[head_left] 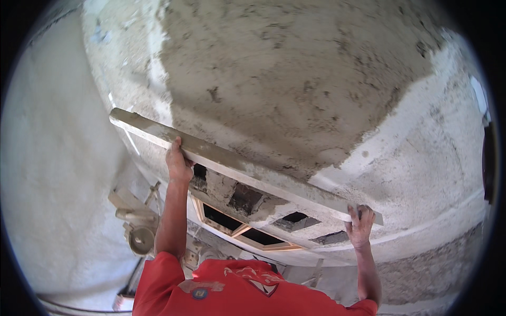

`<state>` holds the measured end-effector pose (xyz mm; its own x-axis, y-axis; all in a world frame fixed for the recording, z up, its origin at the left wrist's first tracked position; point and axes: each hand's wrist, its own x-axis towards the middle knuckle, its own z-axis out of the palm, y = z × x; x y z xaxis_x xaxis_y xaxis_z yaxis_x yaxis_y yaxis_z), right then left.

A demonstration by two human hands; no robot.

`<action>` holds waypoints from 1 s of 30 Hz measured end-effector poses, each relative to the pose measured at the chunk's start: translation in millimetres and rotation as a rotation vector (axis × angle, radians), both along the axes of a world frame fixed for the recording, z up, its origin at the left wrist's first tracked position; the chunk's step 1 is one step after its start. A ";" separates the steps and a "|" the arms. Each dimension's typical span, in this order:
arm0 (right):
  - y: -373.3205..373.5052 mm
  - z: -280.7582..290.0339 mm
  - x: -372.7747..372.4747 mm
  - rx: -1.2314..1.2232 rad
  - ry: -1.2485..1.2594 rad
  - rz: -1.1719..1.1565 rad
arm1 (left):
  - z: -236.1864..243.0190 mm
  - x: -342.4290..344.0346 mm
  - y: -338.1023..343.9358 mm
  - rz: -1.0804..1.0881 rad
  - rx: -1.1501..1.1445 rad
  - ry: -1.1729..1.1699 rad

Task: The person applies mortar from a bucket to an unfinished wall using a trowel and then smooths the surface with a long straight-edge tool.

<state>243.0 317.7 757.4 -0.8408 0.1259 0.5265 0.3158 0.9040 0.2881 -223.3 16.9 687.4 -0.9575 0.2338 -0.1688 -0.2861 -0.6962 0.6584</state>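
Note:
My left hand point(178, 162) grips a long, pale straightedge board point(266, 176), its surface smeared with plaster, toward its left part. My right hand point(359, 226) grips the same board near its right end, fingers curled over the edge. The board slants across the wall just below a large patch of wet grey-brown plaster point(295, 84), which has pale, drier wall point(421, 142) on either side. Whether the board is touching the plaster is hard to tell.
Below the board are several dark recesses point(245, 200) and a light wooden frame point(242, 229) with two dark openings. At lower left lie a plaster-coated bowl point(141, 242) and some boards point(121, 203), beside a broad pale surface point(52, 147). My red shirt fills the bottom.

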 end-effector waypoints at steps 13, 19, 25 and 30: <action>29.4 -11.6 -18.9 0.137 0.377 -0.260 | 84.4 -29.8 80.2 -0.019 -0.002 0.227; 18.2 65.2 -65.6 0.262 0.475 -0.247 | 191.4 -78.1 45.4 -0.051 -0.088 0.413; 0.3 152.3 -108.6 0.437 0.568 -0.221 | 300.2 -116.9 33.0 0.073 0.002 0.607; -17.7 228.2 -145.2 0.490 0.551 -0.309 | 373.1 -181.4 0.1 0.047 -0.033 0.677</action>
